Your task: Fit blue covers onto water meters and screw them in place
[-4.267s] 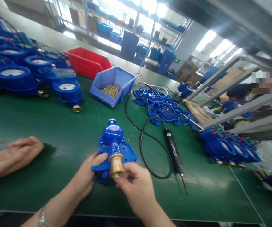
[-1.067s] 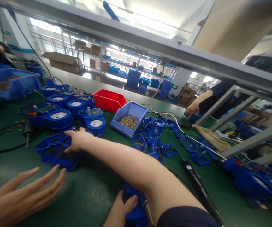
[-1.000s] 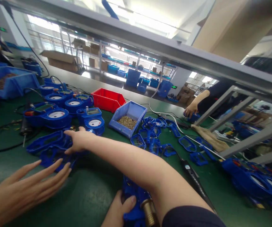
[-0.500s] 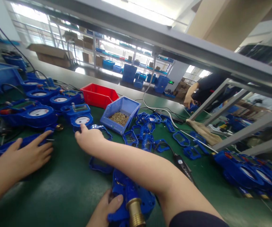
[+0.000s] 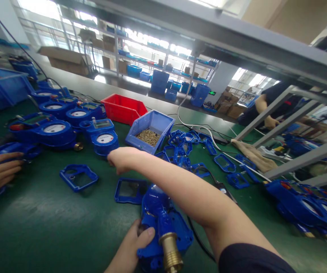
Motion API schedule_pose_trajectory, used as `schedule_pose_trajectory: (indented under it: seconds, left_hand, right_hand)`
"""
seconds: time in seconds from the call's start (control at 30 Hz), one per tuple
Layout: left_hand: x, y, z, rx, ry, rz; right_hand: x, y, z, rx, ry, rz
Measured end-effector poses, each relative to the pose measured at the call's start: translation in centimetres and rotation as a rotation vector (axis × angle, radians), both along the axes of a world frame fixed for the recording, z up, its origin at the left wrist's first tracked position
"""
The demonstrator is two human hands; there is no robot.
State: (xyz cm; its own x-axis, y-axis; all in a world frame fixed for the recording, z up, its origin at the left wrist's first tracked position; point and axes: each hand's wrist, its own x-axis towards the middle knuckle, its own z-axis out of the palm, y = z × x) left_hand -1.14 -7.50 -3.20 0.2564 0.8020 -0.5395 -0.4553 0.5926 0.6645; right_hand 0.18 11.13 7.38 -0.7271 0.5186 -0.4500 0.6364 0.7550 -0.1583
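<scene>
Likely step: steadying while reaching. Left hand [image 5: 132,246] grips glossy blue rounded meter body [image 5: 164,223] with brass threaded pipe [image 5: 171,250], 6 o'clock. Right hand [image 5: 120,159], 11 o'clock of it, fingers curled; can't tell if holding anything. Next move probably calls for firm left hold.

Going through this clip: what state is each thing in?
Left hand: gripping
Held meter: dial out of sight
Right hand: outstretched, grasp unclear
Meters beyond: dials up
Blue bin: open, holding brass pieces
Red bin: open-topped
Nearby frames: loose
Frame pile: overlapping
Cardboard box: open
</scene>
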Motion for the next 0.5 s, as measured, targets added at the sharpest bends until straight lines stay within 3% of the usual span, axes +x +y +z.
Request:
schedule_pose_trajectory:
  seconds: [0.1, 0.23, 0.4, 0.5]
  left_hand:
    - [2.0, -0.9, -1.2, -0.017, -0.026, 0.031]
    - [1.8, -0.9, -1.9, -0.037, -0.011, 0.038]
    - [1.8, -0.9, -1.5, -0.047, -0.020, 0.043]
    - [1.9, -0.8, -2.2, -0.014, -0.037, 0.025]
  right_hand:
    - [2.6, -0.3, -1.6, -0.074, -0.176, -0.065]
    - [2.9, -1.8, -3.3, -0.200, -0.208, -0.139]
    - [1.8, -1.1, -2.1, -0.136, 0.062, -0.357]
    - [4.2, 0.7, -0.7, -0.075, 0.164, -0.486]
